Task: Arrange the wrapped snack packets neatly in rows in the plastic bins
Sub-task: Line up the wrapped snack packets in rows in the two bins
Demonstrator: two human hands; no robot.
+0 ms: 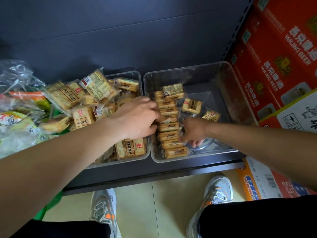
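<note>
Dark shelf boards (154,174) hold two clear plastic bins side by side, with a dark wall (120,31) behind them. Big red beer boxes (274,57) stand stacked on the right. Clear bags of other snacks (18,109) are piled on the left.

The left bin (137,73) is full of a messy heap of packets (82,103), and some of them spill over its left edge. The right bin (214,69) has a neat row of packets (169,131) standing on edge along its left wall, from front to back. The right side of this bin is mostly bare.

The left hand (137,117) reaches over the wall between the bins. Its bent fingers touch the left side of the row, and I cannot tell if they hold a packet. The right hand (194,130) is curled against the right side of the row near the front. Its thumb touches the packets, but I cannot tell if it grips one.

One loose packet (173,91) lies flat on the far end of the row. Two more packets (191,105) lie on the bin floor beside the row.

Two grey shoes (103,208) stand on the pale floor below.
</note>
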